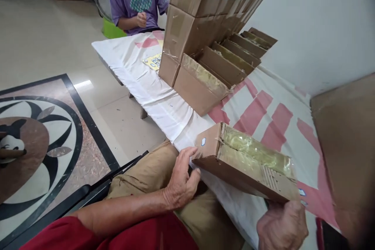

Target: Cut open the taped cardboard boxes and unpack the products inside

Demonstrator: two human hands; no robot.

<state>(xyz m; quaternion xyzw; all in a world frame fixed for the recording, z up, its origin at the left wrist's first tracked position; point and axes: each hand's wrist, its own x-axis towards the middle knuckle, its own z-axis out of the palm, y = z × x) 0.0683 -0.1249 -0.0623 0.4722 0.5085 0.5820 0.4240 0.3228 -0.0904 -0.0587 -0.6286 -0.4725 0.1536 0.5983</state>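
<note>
A long brown cardboard box (258, 181) is held tilted between my two hands, over the near edge of the cloth-covered table. Yellowish clear tape runs along its top, and a small white sticker with a blue edge (203, 141) is on its left end. My left hand (183, 181) grips that left end, with fingertips against the cardboard and the thumb below. At the right end, my right hand (283, 224) is closed around the lower corner; part of its fingers is hidden under the box.
Tall stacked cartons (190, 27) stand on the white and red cloth (187, 105), beside a row of narrow taped boxes (205, 82). A yellow sticker sheet (152, 62) lies near them. Across the table sits a person in a purple shirt (136, 0). Another carton (345, 136) is at right.
</note>
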